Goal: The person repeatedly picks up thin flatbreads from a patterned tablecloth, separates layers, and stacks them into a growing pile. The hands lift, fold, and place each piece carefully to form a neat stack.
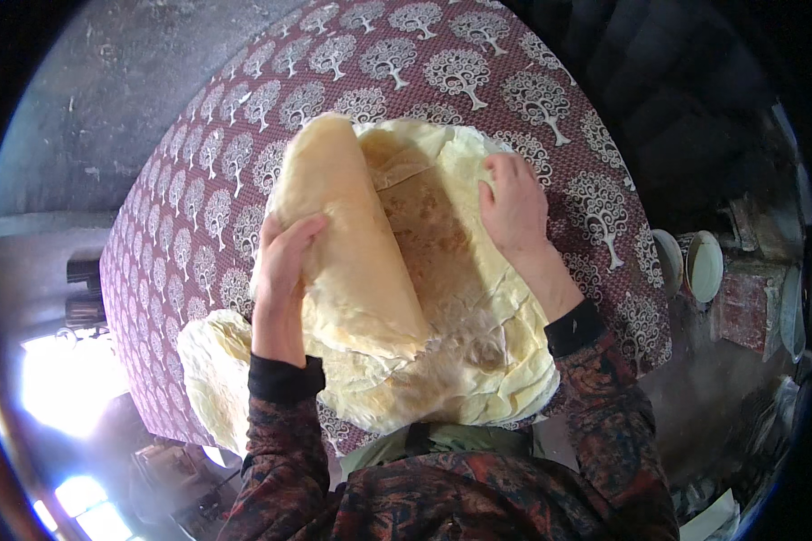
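Large thin sheets of flatbread [514,324] lie stacked on a tablecloth with a tree pattern. Over their left part is a folded flatbread [345,230], its smooth curved fold slanting down to the right. My left hand [287,253] grips the left side of this folded piece, thumb on top and fingers hidden beneath. My right hand [514,203] is at the upper right edge of the spread sheets, its fingers curled; whether it pinches the edge cannot be told. Browned patches show on the sheet between my hands.
Another flatbread [213,379] lies by my left forearm, partly over the table edge. The maroon tablecloth [176,270] extends left and beyond the bread. Round pale basins [704,267] and a worn reddish box [748,304] stand right of the table. Bright windows are at the lower left.
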{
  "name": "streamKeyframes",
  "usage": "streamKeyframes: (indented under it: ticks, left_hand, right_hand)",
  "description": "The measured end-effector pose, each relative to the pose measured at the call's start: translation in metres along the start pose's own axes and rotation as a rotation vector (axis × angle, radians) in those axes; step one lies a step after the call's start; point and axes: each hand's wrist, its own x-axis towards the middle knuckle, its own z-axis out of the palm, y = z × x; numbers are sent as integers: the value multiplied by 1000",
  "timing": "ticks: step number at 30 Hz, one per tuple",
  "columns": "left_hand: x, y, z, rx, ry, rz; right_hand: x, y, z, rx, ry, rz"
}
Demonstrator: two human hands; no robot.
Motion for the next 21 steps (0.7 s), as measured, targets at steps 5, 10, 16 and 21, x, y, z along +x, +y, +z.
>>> streamKeyframes:
  ticks: [5, 10, 16, 21]
  left_hand:
    - [-28, 30, -77, -251, 75, 11]
    - [-85, 94, -76, -550, 229, 42]
    - [-104, 91, -121, -559, 307, 123]
    - [-115, 79, -155, -504, 389, 160]
  right_hand:
    - [-1, -29, 48, 76, -421, -406]
    - [53, -42, 99, 88, -109, -350]
    - [77, -72, 129, 1, -277, -311]
    - [107, -86, 128, 126, -328, -449]
